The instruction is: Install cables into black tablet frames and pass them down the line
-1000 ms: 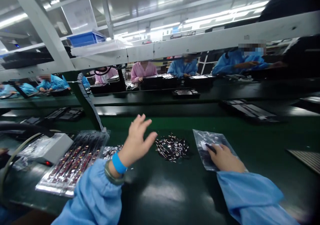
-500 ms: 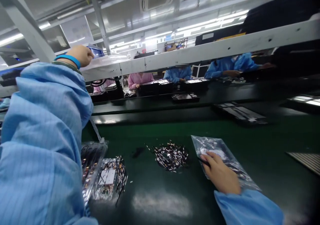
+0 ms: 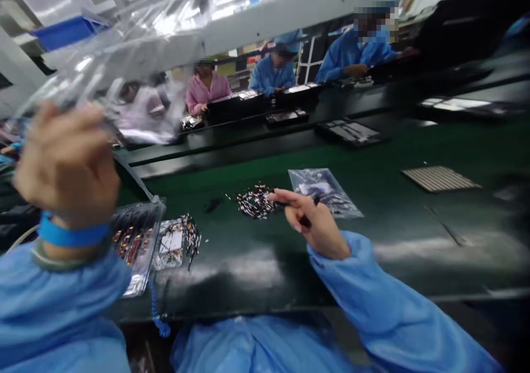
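My left hand (image 3: 68, 166), smeared by motion and with a blue band at its wrist, is raised at the left, gripping a clear plastic tray (image 3: 144, 58) that is blurred too. Over the green bench, my right hand (image 3: 317, 224) holds a slim black object (image 3: 305, 221) in its curled fingers, the index finger stretched out; what kind it is cannot be made out. That finger points at a loose pile of small black and silver parts (image 3: 256, 203). Just behind the hand lies a clear bag (image 3: 337, 196) of similar parts.
At the left, a clear tray of parts (image 3: 134, 240) sits beside a labelled bag (image 3: 170, 246) with thin pieces spilling out. A ribbed plate (image 3: 441, 178) and tweezers (image 3: 445, 227) lie to the right. Black units (image 3: 351, 132) rest on the line, with co-workers beyond. A blue bin (image 3: 66, 32) stands on the shelf.
My left hand has come down from the shelf with the clear tray. The right hand has lifted off the bag and moved left toward the pile. The view has tipped downward.
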Demonstrator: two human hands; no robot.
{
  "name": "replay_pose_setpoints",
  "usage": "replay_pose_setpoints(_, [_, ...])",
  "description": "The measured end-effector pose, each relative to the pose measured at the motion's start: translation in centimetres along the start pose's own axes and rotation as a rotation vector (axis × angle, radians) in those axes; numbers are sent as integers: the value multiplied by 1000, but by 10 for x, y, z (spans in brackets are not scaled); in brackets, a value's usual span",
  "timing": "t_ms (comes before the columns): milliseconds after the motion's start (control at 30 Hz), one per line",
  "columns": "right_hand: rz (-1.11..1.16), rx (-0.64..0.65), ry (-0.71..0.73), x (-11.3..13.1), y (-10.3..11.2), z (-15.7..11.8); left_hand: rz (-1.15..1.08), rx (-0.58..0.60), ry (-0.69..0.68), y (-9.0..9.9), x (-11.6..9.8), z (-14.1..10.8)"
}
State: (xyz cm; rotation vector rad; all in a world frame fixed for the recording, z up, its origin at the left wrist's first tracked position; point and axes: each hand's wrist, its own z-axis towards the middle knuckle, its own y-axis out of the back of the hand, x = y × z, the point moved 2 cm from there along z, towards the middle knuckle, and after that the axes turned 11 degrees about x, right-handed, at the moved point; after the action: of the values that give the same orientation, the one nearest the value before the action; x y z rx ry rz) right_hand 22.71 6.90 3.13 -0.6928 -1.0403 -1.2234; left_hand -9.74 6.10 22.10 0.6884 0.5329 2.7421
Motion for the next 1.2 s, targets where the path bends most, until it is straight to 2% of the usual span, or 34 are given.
replay_pose_setpoints(33, [139,61,10,10,-6,-7,-45,-18,-186,3,-30,-21])
replay_pose_setpoints(100, [342,113,13,25,-12,-26,-207,155,-416,2,-87,-58])
replay_pose_setpoints(133, [401,96,-9,29,-13,-36,-276,197,-508,1,-114,-74])
replay_pose_setpoints(233, [452,-110,-174,29,-7,-73,-523,214,-558,-7,-177,-111])
replay_pose_setpoints(333, [425,-395,-323,19,13,-120,-729,261,-550,-27,-214,-130])
replay_pose_setpoints(400, [424,-559,-368,13,33,-159,-803,370,-399,-53,-223,-125])
replay_pose_setpoints(433, [424,-622,-402,11,44,-180,-802,468,-270,-71,-224,-118])
replay_pose_setpoints(533, [447,-726,-580,3,66,-251,-600,924,112,-141,-218,-88])
replay_pose_setpoints(567, [441,-763,-628,0,69,-274,-519,1060,195,-166,-215,-78])
replay_pose_setpoints(667, [434,-841,-779,-11,59,-324,-502,1178,194,-230,-212,-56])
replay_pose_setpoints(767, [474,-884,-859,-23,39,-349,-514,1229,108,-269,-214,-52])
replay_pose_setpoints(833, [506,-903,-872,-28,32,-363,-527,1255,45,-280,-217,-55])
replay_pose_setpoints(900, [524,-918,-879,-28,32,-383,-538,1281,-12,-284,-222,-60])
replay_pose_setpoints(1000, [529,-973,-885,-25,42,-420,-545,1303,-78,-281,-230,-66])
replay_pose_setpoints(1067, [536,-1008,-865,-28,48,-433,-548,1301,-100,-275,-235,-70])
replay_pose_setpoints(1133, [566,-1001,-827,-39,48,-426,-552,1293,-110,-268,-239,-73])
replay_pose_setpoints(1200, [624,-950,-759,-56,41,-398,-556,1284,-115,-259,-244,-76])
